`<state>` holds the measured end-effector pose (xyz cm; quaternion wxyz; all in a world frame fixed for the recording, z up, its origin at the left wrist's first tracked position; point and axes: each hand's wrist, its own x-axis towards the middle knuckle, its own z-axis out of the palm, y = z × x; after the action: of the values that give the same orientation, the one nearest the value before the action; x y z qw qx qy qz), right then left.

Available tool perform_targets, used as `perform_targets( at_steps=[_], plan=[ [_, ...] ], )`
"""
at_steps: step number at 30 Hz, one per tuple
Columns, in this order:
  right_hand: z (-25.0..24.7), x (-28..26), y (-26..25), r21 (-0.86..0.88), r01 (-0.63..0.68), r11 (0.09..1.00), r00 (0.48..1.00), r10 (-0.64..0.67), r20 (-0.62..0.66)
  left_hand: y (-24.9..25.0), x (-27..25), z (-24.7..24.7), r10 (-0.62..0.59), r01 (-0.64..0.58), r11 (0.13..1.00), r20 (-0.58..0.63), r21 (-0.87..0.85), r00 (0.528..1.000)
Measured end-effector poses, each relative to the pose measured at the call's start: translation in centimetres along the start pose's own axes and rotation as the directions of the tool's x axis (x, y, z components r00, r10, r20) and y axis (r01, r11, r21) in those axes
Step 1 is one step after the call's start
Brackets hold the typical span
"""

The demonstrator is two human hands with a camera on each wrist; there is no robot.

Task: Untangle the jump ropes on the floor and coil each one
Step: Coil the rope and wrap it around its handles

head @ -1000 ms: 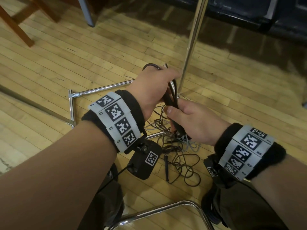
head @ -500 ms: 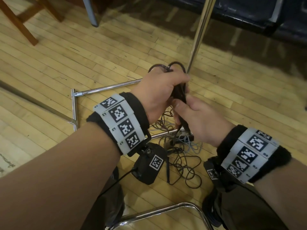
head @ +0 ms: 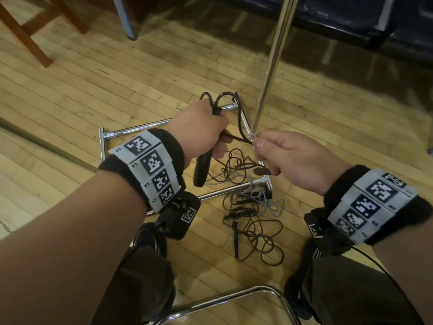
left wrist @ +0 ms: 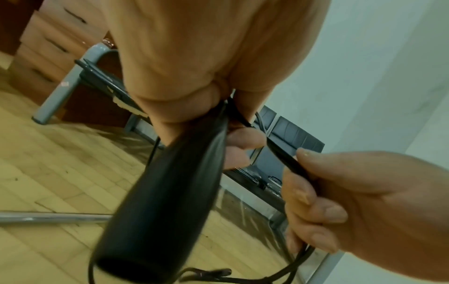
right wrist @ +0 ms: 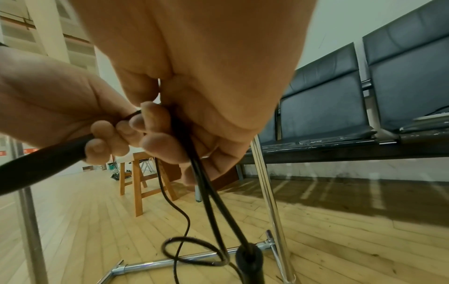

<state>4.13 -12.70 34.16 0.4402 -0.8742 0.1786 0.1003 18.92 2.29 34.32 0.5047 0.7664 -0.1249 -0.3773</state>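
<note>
Above the chrome floor frame (head: 140,131), the left hand (head: 199,127) grips a black jump-rope handle (head: 202,167) while the right hand (head: 293,158) pinches its cord (head: 236,138).

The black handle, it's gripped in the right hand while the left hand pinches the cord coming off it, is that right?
No, the hands are swapped. The left hand grips the black handle, and the right hand pinches the cord coming off it. The head view shows this, and the left wrist view confirms it.
</note>
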Motion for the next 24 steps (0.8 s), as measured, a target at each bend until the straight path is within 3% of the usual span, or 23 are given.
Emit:
perform_targets(
  at_steps=[4, 7, 9, 14, 18, 20, 22, 24],
  plan=[
    [0.6, -0.2, 0.4, 0.058, -0.005, 0.998, 0.995, -0.001, 0.102, 0.0, -0.1, 0.2, 0.083, -0.087, 0.991, 0.041, 0.104, 0.996],
    [1.2, 0.0, 0.1, 0.410, -0.070, 0.909, 0.993, 0.026, 0.113, 0.2, -0.4, 0.5, 0.140, -0.158, 0.976, 0.125, 0.151, 0.982],
    [1.3, 0.3, -0.1, 0.529, -0.058, 0.847, 0.996, 0.016, 0.085, 0.2, -0.6, 0.7, 0.168, -0.198, 0.966, 0.179, 0.165, 0.969],
    [0.5, 0.8, 0.6, 0.507, -0.038, 0.861, 0.980, 0.133, -0.151, 0.3, -0.4, 0.1, 0.175, -0.200, 0.967, 0.158, 0.159, 0.972],
    [-1.2, 1.2, 2.0, 0.317, -0.199, 0.927, 0.861, 0.320, -0.396, 0.2, -0.7, -0.3, 0.184, -0.221, 0.951, 0.179, 0.216, 0.966],
    [-1.6, 1.3, 2.6, 0.211, -0.292, 0.933, 0.829, 0.357, -0.430, 0.1, -0.6, -0.3, 0.180, -0.201, 0.962, 0.128, 0.182, 0.975],
    [-1.3, 1.1, 2.4, 0.134, -0.306, 0.942, 0.832, 0.334, -0.443, 0.3, -0.5, -0.2, 0.151, -0.155, 0.987, 0.077, 0.046, 0.985],
    [-0.7, 0.8, 1.8, 0.057, -0.267, 0.962, 0.894, 0.269, -0.359, 0.7, -0.6, 0.1, 0.135, -0.128, 0.987, 0.061, -0.101, 0.989]
  ],
)
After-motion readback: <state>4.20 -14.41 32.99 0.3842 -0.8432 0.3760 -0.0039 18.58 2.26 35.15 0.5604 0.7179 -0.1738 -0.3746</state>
